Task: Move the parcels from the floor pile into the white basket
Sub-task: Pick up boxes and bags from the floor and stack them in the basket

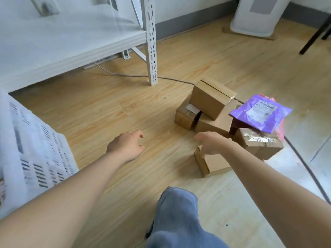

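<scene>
Both hands reach out holding nothing: the left hand (126, 146) has loosely curled fingers over bare floor, while the right hand (212, 143) hovers, perhaps touching, above the nearest cardboard box (213, 162). Beyond its fingertips lie four more boxes and one purple mailer (260, 112); the white basket (34, 158) stands left.

both empty hands (126, 146) (212, 143) above floor near parcel pile (213, 111)
</scene>
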A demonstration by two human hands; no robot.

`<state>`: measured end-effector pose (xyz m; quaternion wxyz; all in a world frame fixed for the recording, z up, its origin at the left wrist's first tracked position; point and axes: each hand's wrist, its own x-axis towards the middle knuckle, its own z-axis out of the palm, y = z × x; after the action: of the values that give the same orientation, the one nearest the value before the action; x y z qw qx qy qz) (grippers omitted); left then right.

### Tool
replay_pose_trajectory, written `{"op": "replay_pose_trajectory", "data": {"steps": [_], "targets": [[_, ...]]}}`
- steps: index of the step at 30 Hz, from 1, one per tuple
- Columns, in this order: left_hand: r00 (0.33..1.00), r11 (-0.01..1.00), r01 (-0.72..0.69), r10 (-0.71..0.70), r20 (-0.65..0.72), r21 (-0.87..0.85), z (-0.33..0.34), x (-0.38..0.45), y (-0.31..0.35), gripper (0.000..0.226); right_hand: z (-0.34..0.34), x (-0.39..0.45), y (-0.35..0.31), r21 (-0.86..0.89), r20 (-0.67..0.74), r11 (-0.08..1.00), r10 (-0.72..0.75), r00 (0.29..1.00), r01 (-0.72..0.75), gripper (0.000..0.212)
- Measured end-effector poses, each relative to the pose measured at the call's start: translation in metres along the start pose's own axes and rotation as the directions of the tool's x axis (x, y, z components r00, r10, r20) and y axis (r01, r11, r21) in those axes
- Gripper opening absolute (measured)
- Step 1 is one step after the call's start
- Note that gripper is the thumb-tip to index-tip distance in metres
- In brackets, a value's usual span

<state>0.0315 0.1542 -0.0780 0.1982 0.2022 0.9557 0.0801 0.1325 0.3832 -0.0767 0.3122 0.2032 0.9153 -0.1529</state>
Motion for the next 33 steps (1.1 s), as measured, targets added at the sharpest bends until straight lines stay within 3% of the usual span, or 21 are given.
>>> {"op": "replay_pose_trajectory", "data": {"steps": [11, 18, 21, 24, 28, 33], "targets": [[0.967, 0.999, -0.006, -0.008, 0.255, 0.054, 0.069, 0.031, 0.003, 0.045, 0.080, 0.062, 0.047, -0.446, 0.124, 0.890, -0.042, 0.991, 0.093, 0.124], [0.948, 0.996, 0.030, -0.055, 0.312, 0.086, 0.071, 0.036, -0.015, 0.048, 0.097, 0.074, 0.055, -0.530, -0.025, 0.844, -0.114, 0.993, 0.083, 0.120], [0.947, 0.995, 0.034, -0.063, 0.316, 0.096, 0.064, 0.031, -0.021, 0.049, 0.091, 0.068, 0.042, -0.424, -0.091, 0.901, -0.139, 0.986, 0.088, 0.125], [0.940, 0.987, -0.025, -0.030, 0.339, 0.157, 0.052, 0.021, -0.023, 0.051, 0.078, 0.058, 0.020, -0.182, -0.205, 0.978, -0.144, 0.968, 0.106, 0.126], [0.956, 0.983, -0.052, -0.002, 0.295, 0.177, 0.030, 0.003, -0.024, 0.049, 0.060, 0.036, -0.014, 0.146, -0.330, 0.964, -0.164, 0.930, 0.222, 0.123], [0.980, 0.985, 0.101, -0.074, 0.186, -0.141, 0.001, -0.024, -0.035, 0.052, 0.031, 0.002, -0.067, 0.348, -0.451, 0.859, -0.198, 0.870, 0.376, 0.130]]}}
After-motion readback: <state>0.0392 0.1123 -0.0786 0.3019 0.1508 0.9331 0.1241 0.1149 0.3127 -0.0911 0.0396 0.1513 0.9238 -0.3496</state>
